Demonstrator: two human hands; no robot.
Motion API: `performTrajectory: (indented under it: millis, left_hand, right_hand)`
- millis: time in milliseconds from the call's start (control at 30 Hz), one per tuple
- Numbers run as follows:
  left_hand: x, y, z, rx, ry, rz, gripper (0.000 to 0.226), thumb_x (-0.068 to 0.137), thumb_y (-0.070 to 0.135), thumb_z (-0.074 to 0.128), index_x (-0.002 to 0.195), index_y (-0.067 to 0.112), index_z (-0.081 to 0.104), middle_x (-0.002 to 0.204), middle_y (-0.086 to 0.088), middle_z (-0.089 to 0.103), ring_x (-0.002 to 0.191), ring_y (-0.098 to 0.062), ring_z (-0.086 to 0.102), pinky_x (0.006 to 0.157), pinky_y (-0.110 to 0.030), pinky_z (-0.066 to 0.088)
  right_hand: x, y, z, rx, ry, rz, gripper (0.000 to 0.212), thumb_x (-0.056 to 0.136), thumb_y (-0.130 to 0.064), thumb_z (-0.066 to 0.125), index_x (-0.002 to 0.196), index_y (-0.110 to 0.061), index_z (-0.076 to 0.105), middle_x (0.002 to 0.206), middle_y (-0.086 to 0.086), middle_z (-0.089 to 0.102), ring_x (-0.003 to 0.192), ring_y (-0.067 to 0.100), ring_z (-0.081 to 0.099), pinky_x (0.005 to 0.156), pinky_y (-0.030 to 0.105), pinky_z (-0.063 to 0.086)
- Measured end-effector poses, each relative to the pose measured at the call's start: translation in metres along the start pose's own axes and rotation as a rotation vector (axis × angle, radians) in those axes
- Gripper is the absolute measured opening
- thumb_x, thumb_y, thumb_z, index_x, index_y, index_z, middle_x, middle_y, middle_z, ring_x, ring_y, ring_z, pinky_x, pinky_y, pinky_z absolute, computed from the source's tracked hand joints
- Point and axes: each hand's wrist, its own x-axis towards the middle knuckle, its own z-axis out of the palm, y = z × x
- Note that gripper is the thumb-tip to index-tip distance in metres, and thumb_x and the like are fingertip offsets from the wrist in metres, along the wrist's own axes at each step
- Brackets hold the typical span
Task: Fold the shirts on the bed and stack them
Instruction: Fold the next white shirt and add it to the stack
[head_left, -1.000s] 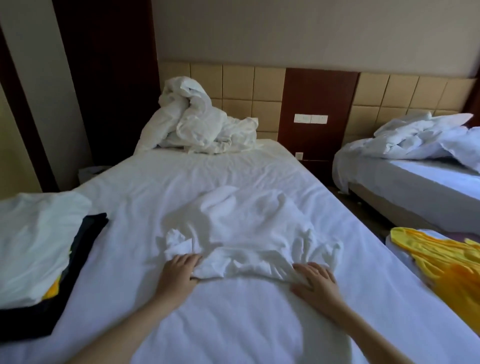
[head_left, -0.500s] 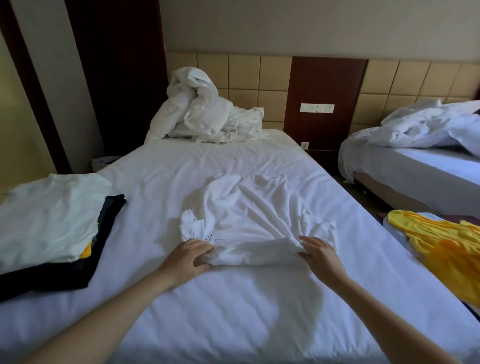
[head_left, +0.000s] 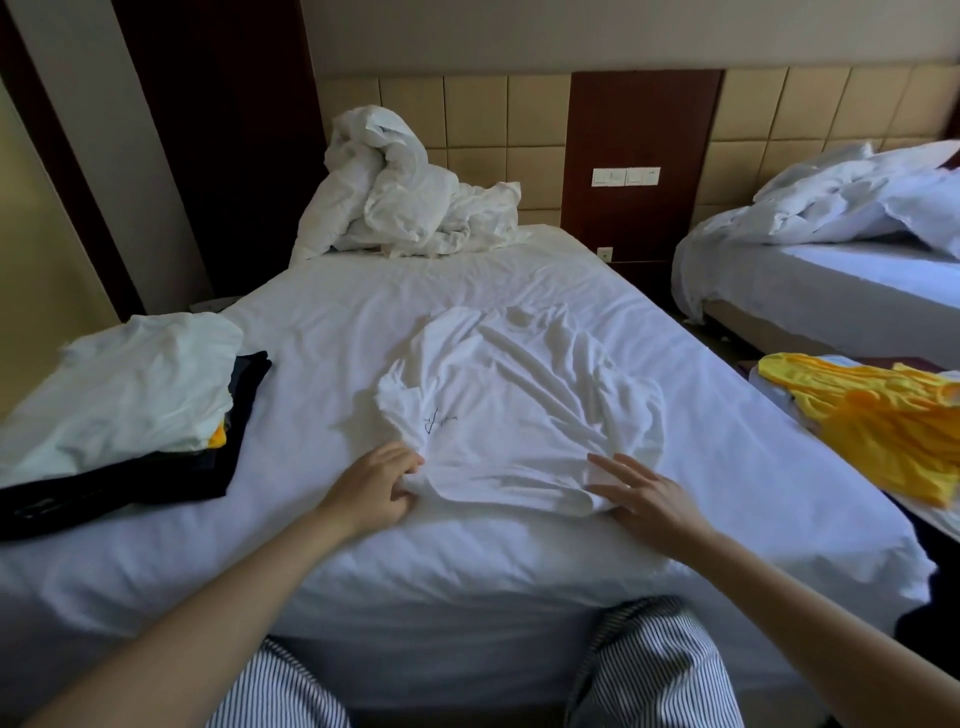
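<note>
White bed sheet (head_left: 519, 270) runs on beyond both hands; left hand (head_left: 376, 488) pinches the near hem of the crumpled white cotton shirt (head_left: 519, 405), right hand (head_left: 649, 501) rests straight-fingered on that edge.

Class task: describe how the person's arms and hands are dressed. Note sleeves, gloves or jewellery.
Both forearms are bare; no sleeves show. The left hand and right hand wear no gloves, and no rings, watch or bracelets are visible. Below are striped trousers.
</note>
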Motion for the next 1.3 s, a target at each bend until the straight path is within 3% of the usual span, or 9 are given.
performTrajectory:
  millis: [200,267,333,433,633,733,833,1167,1300]
  left_hand:
    - [-0.008,0.030,-0.034,0.171,0.046,0.096,0.038,0.069,0.003,0.059,0.085,0.022,0.031,0.077,-0.015,0.061,0.058,-0.035,0.057,0.047,-0.026,0.031]
    - [-0.012,0.032,-0.034,0.315,0.094,0.225,0.056,0.054,-0.008,0.072,0.090,0.021,0.040,0.074,-0.007,0.062,0.057,-0.023,0.055,0.040,-0.020,0.024]
    - [-0.021,0.033,-0.028,0.358,0.027,0.265,0.066,0.050,-0.008,0.072,0.101,0.022,0.045,0.081,-0.001,0.064,0.070,-0.018,0.060,0.037,-0.021,0.037]
    - [-0.041,0.033,-0.010,0.354,-0.043,0.224,0.066,0.060,-0.002,0.063,0.116,0.027,0.047,0.089,0.000,0.067,0.077,-0.024,0.066,0.053,-0.034,0.056]
    - [-0.074,0.042,-0.002,0.041,-0.020,-0.226,0.070,0.082,0.053,0.018,0.144,0.027,0.036,0.109,-0.013,0.065,0.104,-0.029,0.058,0.091,-0.035,0.046]
    - [-0.085,0.050,-0.002,0.127,-0.041,-0.139,0.079,0.077,0.054,0.015,0.139,0.017,0.046,0.140,-0.004,0.051,0.127,-0.022,0.047,0.105,-0.039,0.039]
    - [-0.089,0.054,-0.005,0.153,-0.191,-0.219,0.093,0.065,0.062,0.007,0.146,0.024,0.034,0.151,0.010,0.032,0.140,-0.010,0.025,0.109,-0.024,0.020]
    - [-0.066,0.055,0.002,-0.299,0.178,-0.477,0.063,0.069,0.054,0.029,0.092,0.016,0.073,0.100,0.002,0.072,0.096,-0.017,0.062,0.083,-0.025,0.041]
    - [-0.047,0.049,0.001,-0.536,0.358,-0.683,0.035,0.079,0.039,0.046,0.092,0.014,0.067,0.093,-0.005,0.069,0.087,-0.017,0.059,0.071,-0.024,0.039]
  right_hand:
    - [-0.010,-0.008,-0.030,0.026,0.171,0.075,0.022,0.079,-0.025,0.057,0.092,-0.018,0.074,0.071,0.000,0.072,0.052,0.023,0.066,0.038,0.028,0.046]
    - [-0.017,-0.013,-0.037,0.016,0.084,0.135,0.030,0.087,-0.026,0.048,0.106,-0.022,0.070,0.091,0.000,0.074,0.064,0.027,0.069,0.049,0.037,0.052]
    - [-0.028,-0.014,-0.036,-0.013,-0.090,0.203,0.038,0.096,-0.022,0.040,0.130,-0.031,0.054,0.126,-0.007,0.061,0.102,0.025,0.064,0.078,0.037,0.049]
    - [-0.045,-0.030,-0.025,0.067,-0.324,0.158,0.043,0.099,-0.034,0.029,0.141,-0.041,0.020,0.148,0.003,0.036,0.135,0.026,0.036,0.100,0.036,0.035]
    - [-0.060,-0.057,-0.016,-0.027,-0.516,0.301,0.066,0.098,-0.048,0.032,0.146,-0.035,-0.010,0.158,0.005,-0.010,0.143,0.034,-0.011,0.112,0.053,0.005]
    - [-0.055,-0.068,-0.020,0.088,-0.466,0.386,0.061,0.097,-0.047,0.037,0.148,-0.038,0.005,0.158,0.001,-0.006,0.144,0.031,-0.012,0.113,0.052,-0.001]
    - [-0.041,-0.086,-0.021,0.119,-0.372,0.433,0.053,0.097,-0.047,0.036,0.146,-0.031,0.024,0.158,-0.004,0.003,0.145,0.025,-0.007,0.114,0.048,-0.004]
    - [0.015,-0.145,-0.004,0.234,-0.362,0.441,0.072,0.091,-0.059,0.037,0.148,-0.037,-0.001,0.158,-0.004,-0.007,0.144,0.028,-0.011,0.112,0.055,-0.006]
    - [0.043,-0.172,0.007,0.135,-0.328,0.300,0.098,0.058,-0.082,0.008,0.146,-0.040,-0.007,0.157,-0.002,-0.016,0.143,0.030,-0.016,0.109,0.059,-0.010]
